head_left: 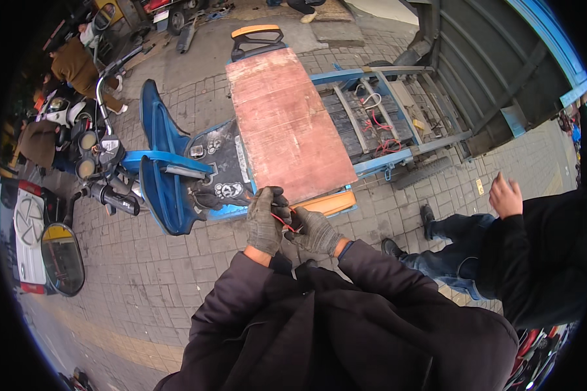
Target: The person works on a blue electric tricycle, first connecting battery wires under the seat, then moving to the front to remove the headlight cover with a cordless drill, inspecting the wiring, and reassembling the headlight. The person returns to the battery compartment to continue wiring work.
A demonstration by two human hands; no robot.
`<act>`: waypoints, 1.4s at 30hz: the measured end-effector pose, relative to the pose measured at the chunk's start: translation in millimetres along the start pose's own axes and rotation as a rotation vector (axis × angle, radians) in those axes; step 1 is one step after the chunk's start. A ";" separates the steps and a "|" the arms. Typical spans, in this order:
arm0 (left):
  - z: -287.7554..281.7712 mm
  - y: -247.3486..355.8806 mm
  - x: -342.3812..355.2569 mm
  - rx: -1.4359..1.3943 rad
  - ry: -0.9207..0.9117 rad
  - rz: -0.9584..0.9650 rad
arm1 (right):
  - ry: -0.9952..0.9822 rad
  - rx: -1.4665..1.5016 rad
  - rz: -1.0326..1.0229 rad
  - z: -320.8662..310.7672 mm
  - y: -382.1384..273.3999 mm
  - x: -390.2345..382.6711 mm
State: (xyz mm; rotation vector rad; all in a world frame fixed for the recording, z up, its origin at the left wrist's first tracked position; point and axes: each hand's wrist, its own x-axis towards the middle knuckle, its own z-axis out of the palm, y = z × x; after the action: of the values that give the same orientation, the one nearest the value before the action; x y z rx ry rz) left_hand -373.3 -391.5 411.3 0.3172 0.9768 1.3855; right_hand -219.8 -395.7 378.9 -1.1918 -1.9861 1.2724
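Evidently light, the slim red wire-like piece [282,222] sits between the gloved left hand [265,220] and gloved right hand [317,231], in front of the person's chest, near the close end of the reddish wooden board [290,124] and its orange-topped armrest [332,203]. Both hands are closed, fingers curled in on the red piece; the gloves cover the exact pinch points, and whether it is cable or a tool's handles is too small to tell. If cable, it should bend easily, with a smooth skin that may slip under knitted fabric, and its thin ends would be the weak spots. A thumb-and-finger pinch on the coloured covering, one per hand, seems the best hold. Similar red wires [388,146] lie loose in the blue tricycle frame [398,158].
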 end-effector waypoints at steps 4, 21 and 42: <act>-46.4 8.7 1.6 0.154 -0.075 -0.009 | 0.071 0.009 0.107 -9.1 4.9 18.3; -164.3 55.6 27.7 0.469 0.520 -0.082 | 1.019 0.113 0.680 -264.6 184.8 202.4; -242.4 132.7 -15.6 0.255 0.565 0.146 | 0.269 0.424 0.064 -56.8 -24.2 268.6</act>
State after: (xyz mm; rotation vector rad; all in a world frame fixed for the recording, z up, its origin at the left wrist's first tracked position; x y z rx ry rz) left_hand -637.9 -460.1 367.9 0.1879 1.6299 1.5192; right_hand -319.3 -140.9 412.7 -1.1476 -1.4098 1.3933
